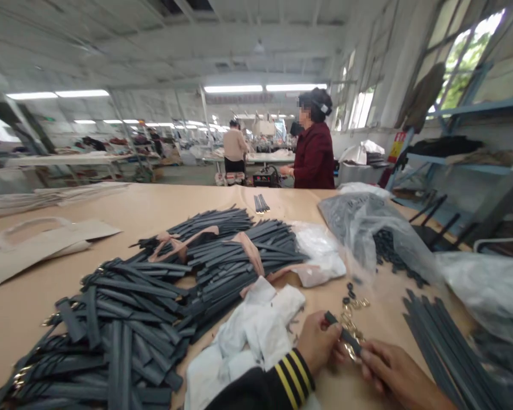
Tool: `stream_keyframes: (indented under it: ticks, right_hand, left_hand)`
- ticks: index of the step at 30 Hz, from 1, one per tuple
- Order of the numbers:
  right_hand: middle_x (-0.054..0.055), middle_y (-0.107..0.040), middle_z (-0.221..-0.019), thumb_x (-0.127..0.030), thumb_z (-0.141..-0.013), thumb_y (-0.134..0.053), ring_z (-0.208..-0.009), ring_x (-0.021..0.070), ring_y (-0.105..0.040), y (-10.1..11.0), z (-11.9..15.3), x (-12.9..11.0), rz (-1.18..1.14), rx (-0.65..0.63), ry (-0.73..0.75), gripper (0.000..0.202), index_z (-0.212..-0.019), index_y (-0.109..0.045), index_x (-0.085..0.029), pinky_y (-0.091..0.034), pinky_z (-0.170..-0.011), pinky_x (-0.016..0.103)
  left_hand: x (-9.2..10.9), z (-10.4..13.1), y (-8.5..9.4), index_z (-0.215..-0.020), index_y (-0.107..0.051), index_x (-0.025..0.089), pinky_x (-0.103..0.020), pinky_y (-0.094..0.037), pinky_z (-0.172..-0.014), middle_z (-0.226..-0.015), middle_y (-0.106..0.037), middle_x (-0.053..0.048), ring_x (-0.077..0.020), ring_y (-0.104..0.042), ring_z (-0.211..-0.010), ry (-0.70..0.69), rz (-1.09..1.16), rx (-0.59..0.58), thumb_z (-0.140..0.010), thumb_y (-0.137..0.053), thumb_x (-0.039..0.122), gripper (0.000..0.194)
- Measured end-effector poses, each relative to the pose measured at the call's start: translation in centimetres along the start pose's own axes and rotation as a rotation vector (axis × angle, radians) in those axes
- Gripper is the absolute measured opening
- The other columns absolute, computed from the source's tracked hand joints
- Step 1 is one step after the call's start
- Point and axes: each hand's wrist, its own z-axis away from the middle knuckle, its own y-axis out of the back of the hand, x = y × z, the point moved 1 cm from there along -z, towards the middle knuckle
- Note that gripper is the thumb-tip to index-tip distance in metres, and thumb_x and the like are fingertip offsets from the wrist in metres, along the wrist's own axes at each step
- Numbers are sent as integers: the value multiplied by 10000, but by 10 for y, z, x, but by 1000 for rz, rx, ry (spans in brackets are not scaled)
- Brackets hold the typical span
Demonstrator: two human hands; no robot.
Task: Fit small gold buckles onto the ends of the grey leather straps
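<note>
Between my hands is a short dark grey strap (343, 332), tilted down to the right. My left hand (317, 340), in a black cuff with yellow stripes, pinches its upper end between thumb and fingers. The lower end is gripped by my right hand (391, 364). A gold-coloured metal buckle (350, 352) shows just under the strap near my right fingertips; whether it is threaded on I cannot tell. Several loose gold buckles (347, 313) and small black rings (349, 287) lie just beyond. Left of my left hand sits a crumpled white cloth (256, 324).
A heap of dark straps with gold fittings (123, 336) covers the left; bundles tied with pinkish strips (248, 245) lie behind it. On the right are a clear plastic bag of black rings (363, 222) and long straps (436, 336). Two people (314, 148) stand beyond the table.
</note>
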Motion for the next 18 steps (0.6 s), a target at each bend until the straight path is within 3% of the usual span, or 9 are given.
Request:
stream_keyframes:
  ticks: [5, 7, 13, 18]
  right_hand:
    - [-54, -432, -449, -412, -783, -427, -384, 65, -353, -9, 0, -8, -107, 41, -2, 305, -648, -522, -155, -258, -397, 195]
    - [-53, -454, -476, -387, -790, -427, -375, 54, -329, -9, 2, -11, -173, 19, -9, 275, -683, -522, -153, -241, -382, 185]
    - [-32, -542, -610, -343, -783, -449, -385, 43, -352, -9, 3, -9, -297, -16, -33, 227, -890, -513, -153, -254, -371, 171]
    - [-14, -559, -650, -341, -767, -486, -444, 55, -422, -12, -1, -4, -337, 30, -21, 207, -831, -510, -146, -317, -416, 180]
  left_hand:
    - [7, 8, 0, -733, -481, 119, -156, -420, -390, -559, -554, 2, -64, -517, -423, 157, 139, -87, -676, -550, 438, 331]
    - [10, 7, 4, -736, -474, 121, -146, -425, -393, -565, -552, 5, -57, -520, -424, 177, 190, -95, -687, -550, 428, 320]
    - [12, 8, 6, -742, -460, 130, -136, -433, -399, -567, -548, 11, -51, -523, -427, 172, 225, -80, -705, -556, 397, 286]
    - [11, 9, 5, -721, -478, 118, -134, -424, -399, -555, -544, 9, -49, -511, -432, 165, 155, -122, -677, -583, 406, 310]
